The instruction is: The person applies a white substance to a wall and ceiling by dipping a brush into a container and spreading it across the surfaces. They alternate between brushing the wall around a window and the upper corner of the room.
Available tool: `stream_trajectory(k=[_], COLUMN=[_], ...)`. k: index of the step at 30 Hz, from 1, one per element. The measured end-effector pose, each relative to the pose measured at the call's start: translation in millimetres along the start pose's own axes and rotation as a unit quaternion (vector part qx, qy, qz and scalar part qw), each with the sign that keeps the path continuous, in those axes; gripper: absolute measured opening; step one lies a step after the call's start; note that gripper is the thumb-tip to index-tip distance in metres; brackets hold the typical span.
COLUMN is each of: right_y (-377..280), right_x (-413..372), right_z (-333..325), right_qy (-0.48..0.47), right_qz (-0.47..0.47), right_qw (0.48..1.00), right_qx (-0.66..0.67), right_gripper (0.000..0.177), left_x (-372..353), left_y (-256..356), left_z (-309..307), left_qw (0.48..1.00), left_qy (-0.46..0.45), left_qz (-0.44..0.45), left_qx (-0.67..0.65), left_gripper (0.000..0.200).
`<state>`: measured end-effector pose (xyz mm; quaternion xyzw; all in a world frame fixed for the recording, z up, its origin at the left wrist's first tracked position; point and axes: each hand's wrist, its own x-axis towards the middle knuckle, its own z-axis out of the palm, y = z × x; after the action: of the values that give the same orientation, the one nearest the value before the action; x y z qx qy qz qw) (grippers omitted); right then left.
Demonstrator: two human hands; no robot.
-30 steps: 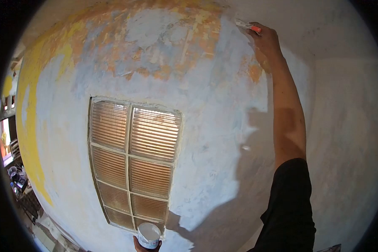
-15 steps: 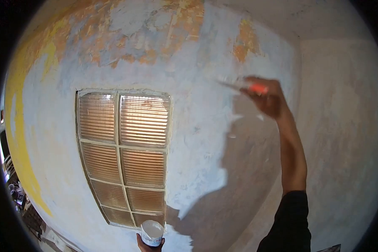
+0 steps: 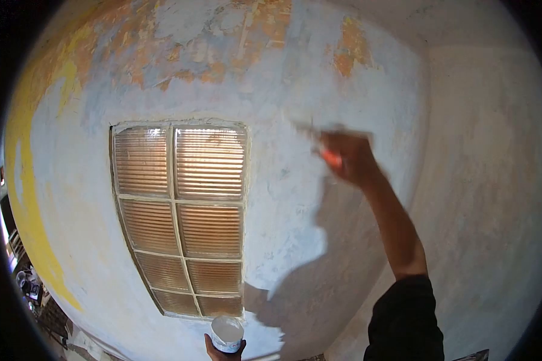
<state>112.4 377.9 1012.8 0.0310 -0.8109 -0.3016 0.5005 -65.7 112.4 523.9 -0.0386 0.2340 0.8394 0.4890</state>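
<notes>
My right hand (image 3: pixel 352 156) is raised in front of the wall and closed around a putty knife (image 3: pixel 330 157) with a red handle. The knife is smeared by motion, its thin blade pointing left at the whitish wall (image 3: pixel 283 162), right of the window's upper corner. Low in the view, my left hand (image 3: pixel 226 356) grips a white tub (image 3: pixel 226 345) from below, thumb and fingers on either side. Pale paste (image 3: pixel 227 328) shows inside the tub, whose far rim comes close under the window's bottom edge in this view.
A ribbed-glass window (image 3: pixel 211 159) with pale frame bars fills the middle left. Orange patches (image 3: pixel 350 48) and a yellow strip (image 3: pixel 27 210) show on the wall. At the right, another wall (image 3: pixel 488 150) meets it in a corner. Cluttered items (image 3: pixel 33 289) lie at the far left.
My right hand has swung left and slightly down with the putty knife, turning it. The tub in my left hand appears slightly farther right; the view has shifted a little.
</notes>
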Motion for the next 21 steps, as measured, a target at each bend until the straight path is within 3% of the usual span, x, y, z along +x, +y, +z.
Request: stream_trajectory(k=[3, 5, 8, 11, 13, 14, 16, 18, 19, 20, 21], right_y=[-59, -107, -176, -232, -263, -275, -290, -298, -300, -300, -296], right_x=[-67, -119, -192, -286, -334, -353, -388, -420, -421, -421, -425], right_z=[-11, -13, 0, 33, 47, 50, 49, 49, 43, 34, 32], right_qy=[-0.054, -0.074, -0.085, -0.129, -0.205, -0.254, -0.355, -0.37, -0.377, -0.362, -0.348], right_qz=[0.007, 0.077, 0.247, 0.41, 0.451, 0.456, 0.457, 0.479, 0.49, 0.486, 0.482], right_qw=[0.995, 0.981, 0.915, 0.845, 0.811, 0.786, 0.725, 0.681, 0.657, 0.679, 0.693], right_qx=[0.085, 0.159, 0.308, 0.319, 0.31, 0.332, 0.373, 0.412, 0.432, 0.416, 0.408], right_gripper=[0.031, 0.031, 0.028, 0.024, 0.028, 0.029, 0.032, 0.033, 0.034, 0.033, 0.032], left_x=[-6, -12, -7, -10, -14, -42, -60, -80, -83, -74, -68], left_y=[0, -4, -11, -28, -42, -21, -34, -57, -68, -81, -92], left_z=[-10, -14, -35, -57, -73, -47, -31, -29, -34, -41, -48], left_qw=[0.997, 0.998, 1.0, 0.984, 0.966, 0.999, 0.953, 0.815, 0.799, 0.781, 0.863], left_qy=[-0.039, -0.019, 0.002, -0.011, -0.009, -0.036, -0.034, -0.023, -0.014, -0.006, -0.005], left_qz=[0.041, 0.038, 0.014, 0.112, 0.173, -0.022, 0.144, 0.283, 0.302, 0.323, 0.279], left_qx=[0.047, 0.04, 0.023, 0.137, 0.194, 0.009, 0.266, 0.505, 0.52, 0.535, 0.422], left_gripper=[0.066, 0.068, 0.069, 0.07, 0.071, 0.077, 0.077, 0.078, 0.071, 0.064, 0.064])
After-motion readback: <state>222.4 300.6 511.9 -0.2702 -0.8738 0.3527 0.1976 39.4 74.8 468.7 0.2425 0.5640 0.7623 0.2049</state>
